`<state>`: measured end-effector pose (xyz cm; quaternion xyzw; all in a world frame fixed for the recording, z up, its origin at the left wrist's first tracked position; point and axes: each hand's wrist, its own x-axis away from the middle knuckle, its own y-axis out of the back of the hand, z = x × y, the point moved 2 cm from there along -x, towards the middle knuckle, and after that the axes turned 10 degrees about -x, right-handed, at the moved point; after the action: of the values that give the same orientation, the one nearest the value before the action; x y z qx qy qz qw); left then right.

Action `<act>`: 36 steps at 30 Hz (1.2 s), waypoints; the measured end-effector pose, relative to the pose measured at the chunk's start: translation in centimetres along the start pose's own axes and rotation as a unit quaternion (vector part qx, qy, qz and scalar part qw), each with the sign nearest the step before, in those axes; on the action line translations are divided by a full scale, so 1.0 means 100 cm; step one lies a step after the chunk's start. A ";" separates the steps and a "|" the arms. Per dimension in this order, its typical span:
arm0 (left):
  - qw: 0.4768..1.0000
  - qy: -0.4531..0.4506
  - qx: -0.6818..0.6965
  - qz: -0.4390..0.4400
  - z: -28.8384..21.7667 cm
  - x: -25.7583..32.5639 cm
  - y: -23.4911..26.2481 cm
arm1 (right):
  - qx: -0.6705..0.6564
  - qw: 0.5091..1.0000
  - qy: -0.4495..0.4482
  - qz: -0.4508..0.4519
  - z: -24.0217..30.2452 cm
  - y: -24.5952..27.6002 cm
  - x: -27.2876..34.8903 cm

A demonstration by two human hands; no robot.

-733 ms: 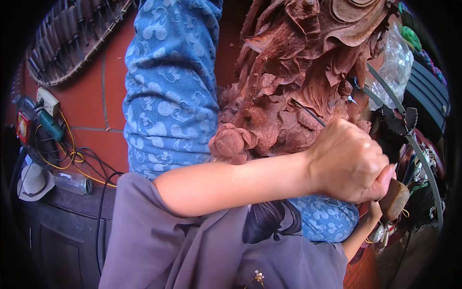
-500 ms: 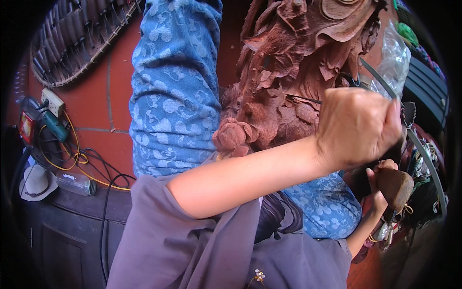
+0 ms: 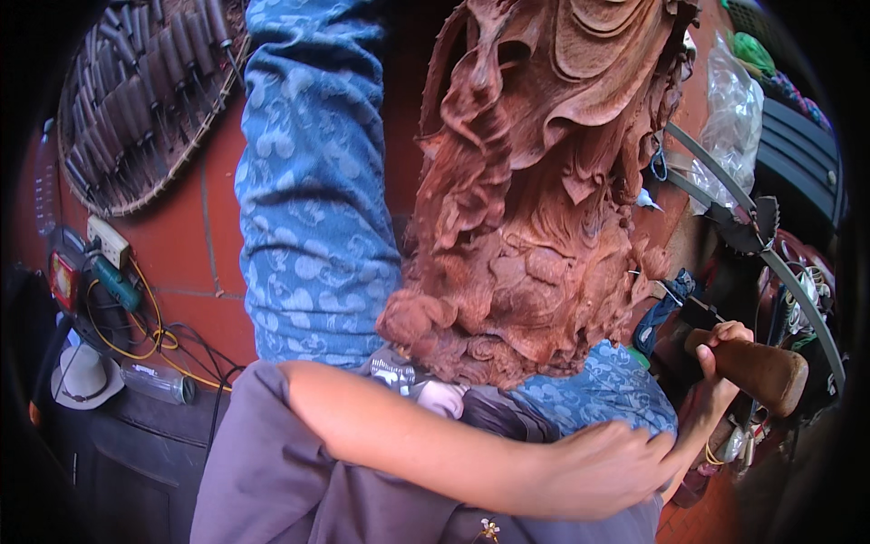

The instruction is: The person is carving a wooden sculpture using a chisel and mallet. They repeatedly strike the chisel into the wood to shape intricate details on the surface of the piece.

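My left arm [image 3: 408, 435] crosses low over my lap. My left hand [image 3: 598, 467] lies against my right forearm, its fingers curled and their tips hidden; whether anything is inside cannot be seen. At the right, my right hand [image 3: 722, 358] is closed round a brown wooden mallet [image 3: 766, 374], whose thick rounded end points right and down. A thin rod [image 3: 702, 306] shows just beyond that hand; whether the hand holds it too is unclear. Between my legs rests a large reddish wood carving [image 3: 544, 263] with flowing folds and leafy shapes, its near end at my lap.
A round woven tray [image 3: 195, 150] of wooden-handled carving tools sits far left. Below it are a power strip [image 3: 109, 240], cables, a white hat [image 3: 86, 376] and a clear bottle [image 3: 159, 384]. Along the right run a curved metal strip [image 3: 807, 304], a plastic bag [image 3: 729, 118] and clutter.
My left hand has come down from above the carving to my right forearm. The thin dark tool by that fist no longer shows there. The mallet has tipped more sideways.
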<state>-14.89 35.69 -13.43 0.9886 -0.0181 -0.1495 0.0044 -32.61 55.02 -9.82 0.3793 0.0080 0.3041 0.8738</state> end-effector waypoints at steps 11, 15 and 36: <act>0.983 0.076 0.045 0.161 0.019 0.033 0.024 | 0.124 0.977 0.151 0.089 0.016 -0.011 -0.013; 0.982 0.105 0.037 0.152 0.021 0.037 0.034 | 0.147 0.972 0.185 0.019 0.016 -0.007 -0.008; 0.833 0.370 -0.268 -0.313 0.033 0.158 0.278 | 0.368 0.899 0.193 0.141 0.064 -0.036 -0.006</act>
<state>-1.73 7.28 -20.85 0.8828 0.3362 0.2352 0.2287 -29.66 48.56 -7.82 0.6045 0.2346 0.4667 0.6015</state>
